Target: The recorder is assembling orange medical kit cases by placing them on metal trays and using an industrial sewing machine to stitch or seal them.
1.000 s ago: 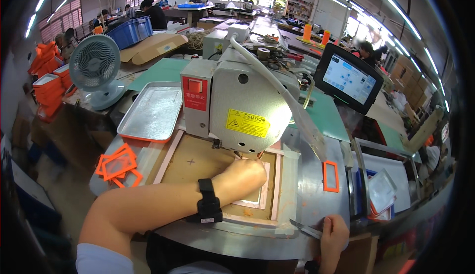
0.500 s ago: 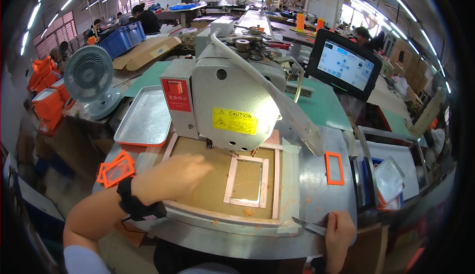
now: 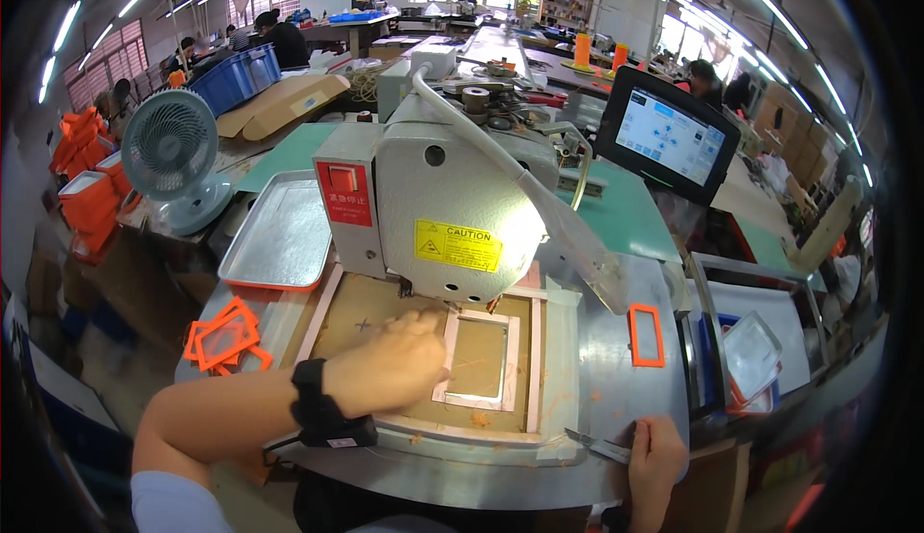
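My left hand point(image 3: 393, 365) is over the clamp plate, palm down, at the left edge of the small pink-edged frame point(image 3: 510, 365). Its fingers look curled together under the sewing machine head point(image 3: 452, 187); whatever they pinch, if anything, is hidden. My right hand point(image 3: 658, 458) rests at the front right of the metal table, closed around thread snips point(image 3: 602, 445) whose blades point left. An orange rectangular frame with a grey panel point(image 3: 647, 335) lies on the table beyond my right hand. Several more orange frames point(image 3: 226, 334) are piled left of my left forearm.
A metal tray point(image 3: 277, 230) sits left of the machine. The machine's lamp arm point(image 3: 577, 244) slopes down on the right. Behind it stands a touch screen point(image 3: 666, 136). At the far left is a fan point(image 3: 173, 143); trays point(image 3: 753, 350) lie in a bin at right.
My left hand has moved right and slightly down, from the brown plate to the small frame's left edge. My right hand stays almost in place with the snips.
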Demonstrator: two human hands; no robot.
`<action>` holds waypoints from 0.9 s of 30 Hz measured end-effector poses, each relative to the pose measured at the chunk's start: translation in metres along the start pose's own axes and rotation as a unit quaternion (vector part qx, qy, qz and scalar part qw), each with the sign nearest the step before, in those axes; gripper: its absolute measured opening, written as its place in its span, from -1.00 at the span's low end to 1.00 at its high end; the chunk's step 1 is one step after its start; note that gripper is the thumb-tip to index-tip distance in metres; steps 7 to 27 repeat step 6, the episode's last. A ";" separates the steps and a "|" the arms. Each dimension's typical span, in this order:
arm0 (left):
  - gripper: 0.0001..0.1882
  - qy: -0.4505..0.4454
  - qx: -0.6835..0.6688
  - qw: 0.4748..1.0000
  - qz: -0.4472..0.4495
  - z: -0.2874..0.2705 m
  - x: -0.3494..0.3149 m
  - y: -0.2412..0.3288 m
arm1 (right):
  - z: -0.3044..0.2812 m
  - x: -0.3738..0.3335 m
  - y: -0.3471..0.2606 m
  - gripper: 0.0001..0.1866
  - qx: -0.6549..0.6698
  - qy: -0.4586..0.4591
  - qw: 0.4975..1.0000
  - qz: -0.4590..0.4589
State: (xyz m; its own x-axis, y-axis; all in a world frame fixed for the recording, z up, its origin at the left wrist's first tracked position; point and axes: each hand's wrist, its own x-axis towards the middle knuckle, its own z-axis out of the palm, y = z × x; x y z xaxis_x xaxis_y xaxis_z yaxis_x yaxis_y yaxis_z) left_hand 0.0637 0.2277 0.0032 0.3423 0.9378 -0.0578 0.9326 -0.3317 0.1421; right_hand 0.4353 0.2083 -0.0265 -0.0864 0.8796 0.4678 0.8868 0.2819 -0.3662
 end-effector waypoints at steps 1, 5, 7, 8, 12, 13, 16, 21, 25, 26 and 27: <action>-0.43 -0.023 0.012 1.000 -0.006 -0.002 -0.005 -0.011 | 0.000 -0.001 0.001 -0.91 -0.003 -0.003 1.000 0.004; -0.58 -0.092 0.072 0.988 -0.100 -0.018 -0.021 -0.062 | 0.002 -0.001 0.007 -0.91 0.010 -0.014 1.000 -0.004; -0.59 -0.106 0.090 0.980 -0.139 -0.024 -0.021 -0.073 | 0.004 -0.001 0.008 -0.90 0.016 -0.013 1.000 -0.004; -0.59 -0.106 0.090 0.980 -0.139 -0.024 -0.021 -0.073 | 0.004 -0.001 0.008 -0.90 0.016 -0.013 1.000 -0.004; -0.59 -0.106 0.090 0.980 -0.139 -0.024 -0.021 -0.073 | 0.004 -0.001 0.008 -0.90 0.016 -0.013 1.000 -0.004; -0.59 -0.106 0.090 0.980 -0.139 -0.024 -0.021 -0.073 | 0.004 -0.001 0.008 -0.90 0.016 -0.013 1.000 -0.004; -0.59 -0.106 0.090 0.980 -0.139 -0.024 -0.021 -0.073 | 0.004 -0.001 0.008 -0.90 0.016 -0.013 1.000 -0.004; -0.59 -0.106 0.090 0.980 -0.139 -0.024 -0.021 -0.073 | 0.004 -0.001 0.008 -0.90 0.016 -0.013 1.000 -0.004; -0.59 -0.106 0.090 0.980 -0.139 -0.024 -0.021 -0.073 | 0.004 -0.001 0.008 -0.90 0.016 -0.013 1.000 -0.004; -0.59 -0.106 0.090 0.980 -0.139 -0.024 -0.021 -0.073 | 0.004 -0.001 0.008 -0.90 0.016 -0.013 1.000 -0.004; -0.59 -0.106 0.090 0.980 -0.139 -0.024 -0.021 -0.073 | 0.004 -0.001 0.008 -0.90 0.016 -0.013 1.000 -0.004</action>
